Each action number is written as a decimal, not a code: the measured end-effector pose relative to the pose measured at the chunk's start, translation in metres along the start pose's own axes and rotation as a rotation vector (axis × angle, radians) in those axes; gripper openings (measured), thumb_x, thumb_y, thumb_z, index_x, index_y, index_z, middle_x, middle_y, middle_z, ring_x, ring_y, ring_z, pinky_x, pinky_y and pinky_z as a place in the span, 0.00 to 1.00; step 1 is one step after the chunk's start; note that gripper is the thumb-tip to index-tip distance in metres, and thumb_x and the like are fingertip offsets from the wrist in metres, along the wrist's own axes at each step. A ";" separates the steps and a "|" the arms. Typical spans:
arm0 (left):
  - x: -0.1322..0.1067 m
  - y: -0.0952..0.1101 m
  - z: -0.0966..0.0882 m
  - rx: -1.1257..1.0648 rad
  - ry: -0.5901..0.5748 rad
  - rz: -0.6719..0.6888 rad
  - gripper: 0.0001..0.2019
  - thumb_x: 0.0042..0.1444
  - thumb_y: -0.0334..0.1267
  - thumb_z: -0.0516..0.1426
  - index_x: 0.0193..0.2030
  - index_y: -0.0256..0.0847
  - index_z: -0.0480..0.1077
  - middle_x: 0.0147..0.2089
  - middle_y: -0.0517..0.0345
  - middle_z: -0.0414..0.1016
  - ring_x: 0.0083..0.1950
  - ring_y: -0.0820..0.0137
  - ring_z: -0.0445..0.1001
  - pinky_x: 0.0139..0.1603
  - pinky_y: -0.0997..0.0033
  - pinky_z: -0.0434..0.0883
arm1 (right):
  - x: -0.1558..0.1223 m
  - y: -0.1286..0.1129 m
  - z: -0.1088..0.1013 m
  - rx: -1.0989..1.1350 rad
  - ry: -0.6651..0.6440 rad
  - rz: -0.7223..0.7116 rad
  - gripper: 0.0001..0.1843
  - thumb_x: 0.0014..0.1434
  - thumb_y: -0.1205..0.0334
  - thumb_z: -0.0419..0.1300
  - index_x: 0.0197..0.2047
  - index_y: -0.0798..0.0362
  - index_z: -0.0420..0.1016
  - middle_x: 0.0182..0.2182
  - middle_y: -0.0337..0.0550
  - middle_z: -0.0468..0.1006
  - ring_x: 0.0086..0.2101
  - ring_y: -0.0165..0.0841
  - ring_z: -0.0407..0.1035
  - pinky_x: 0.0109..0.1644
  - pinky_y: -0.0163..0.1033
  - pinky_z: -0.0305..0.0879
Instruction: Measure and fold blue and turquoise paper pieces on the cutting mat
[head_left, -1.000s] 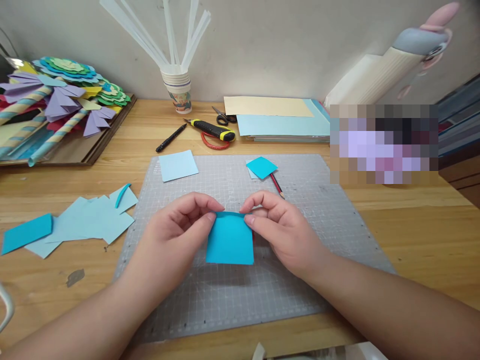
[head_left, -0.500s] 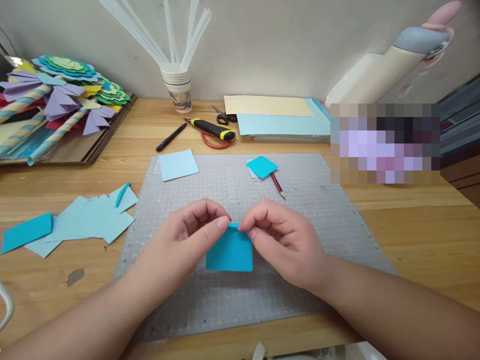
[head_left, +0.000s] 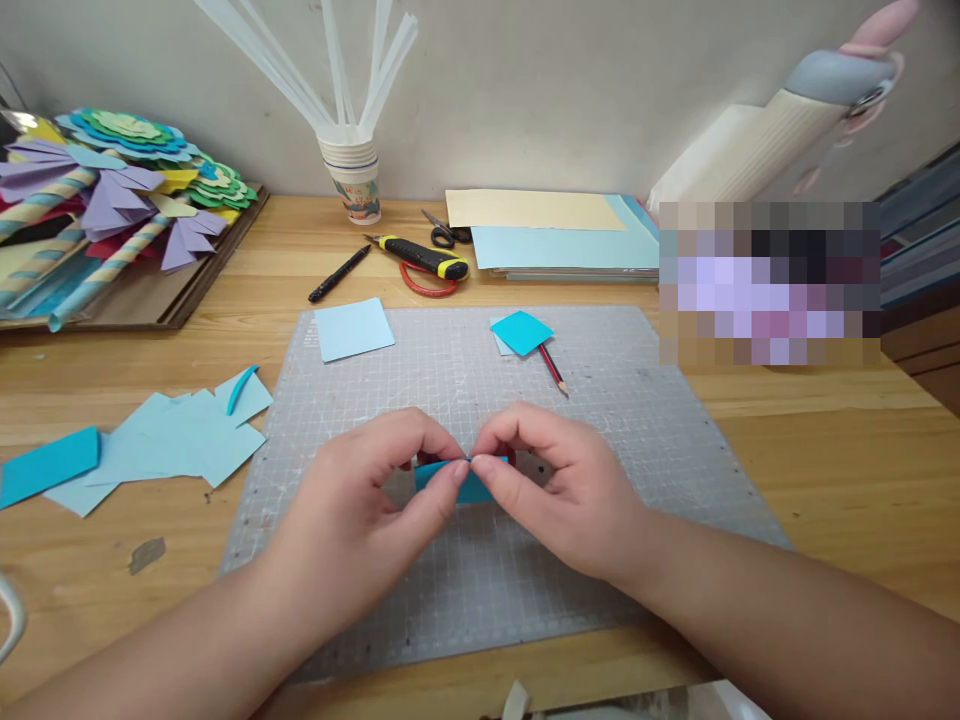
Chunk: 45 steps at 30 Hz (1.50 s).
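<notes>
A small teal paper square [head_left: 465,482] is being rolled up over the grey cutting mat [head_left: 600,440]; only a narrow strip of it shows between my fingers. My left hand [head_left: 375,490] pinches its left part with thumb and fingers curled. My right hand [head_left: 547,480] pinches its right part the same way, fingertips meeting the left hand's at the middle. Both hands hover just above the mat's centre.
On the mat lie a pale blue square [head_left: 354,328], a teal square [head_left: 523,332] and a pencil [head_left: 553,370]. Paper scraps [head_left: 150,445] lie at left. At the back: pen [head_left: 339,273], utility knife [head_left: 420,258], scissors [head_left: 446,234], cup of strips [head_left: 351,180], paper stack [head_left: 555,235], paper flowers [head_left: 112,190].
The teal square lay mostly flat with its top edge curled; both hands have rolled it toward me, so only a narrow strip shows now. The hands moved slightly nearer.
</notes>
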<state>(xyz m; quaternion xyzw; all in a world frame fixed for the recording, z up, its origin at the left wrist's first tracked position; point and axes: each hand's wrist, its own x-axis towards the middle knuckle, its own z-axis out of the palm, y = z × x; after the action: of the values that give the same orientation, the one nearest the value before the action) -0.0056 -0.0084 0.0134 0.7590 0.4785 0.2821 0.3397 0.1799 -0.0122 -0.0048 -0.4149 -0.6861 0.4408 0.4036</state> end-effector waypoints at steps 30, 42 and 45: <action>0.005 0.006 -0.003 -0.202 -0.034 -0.260 0.09 0.54 0.44 0.55 0.30 0.42 0.70 0.29 0.62 0.71 0.32 0.72 0.67 0.33 0.73 0.66 | 0.002 0.000 -0.002 0.012 -0.065 0.081 0.07 0.60 0.64 0.56 0.30 0.52 0.65 0.25 0.34 0.66 0.26 0.26 0.60 0.27 0.33 0.57; 0.003 0.004 -0.006 -0.136 -0.046 -0.169 0.09 0.55 0.39 0.54 0.25 0.42 0.68 0.26 0.64 0.69 0.31 0.73 0.66 0.32 0.73 0.64 | 0.003 0.000 -0.003 0.194 -0.054 0.108 0.09 0.56 0.68 0.56 0.25 0.52 0.63 0.23 0.34 0.65 0.25 0.26 0.59 0.28 0.35 0.57; 0.004 0.001 -0.009 -0.147 -0.011 -0.203 0.09 0.56 0.40 0.55 0.26 0.42 0.67 0.27 0.64 0.68 0.31 0.73 0.66 0.33 0.73 0.64 | 0.004 0.002 -0.006 0.265 0.009 0.152 0.09 0.56 0.67 0.56 0.25 0.51 0.63 0.23 0.34 0.64 0.25 0.27 0.58 0.27 0.35 0.55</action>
<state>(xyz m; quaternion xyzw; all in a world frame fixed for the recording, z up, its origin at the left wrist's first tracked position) -0.0103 -0.0033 0.0203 0.6812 0.5292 0.2764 0.4238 0.1845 -0.0068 -0.0047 -0.4105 -0.5867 0.5550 0.4233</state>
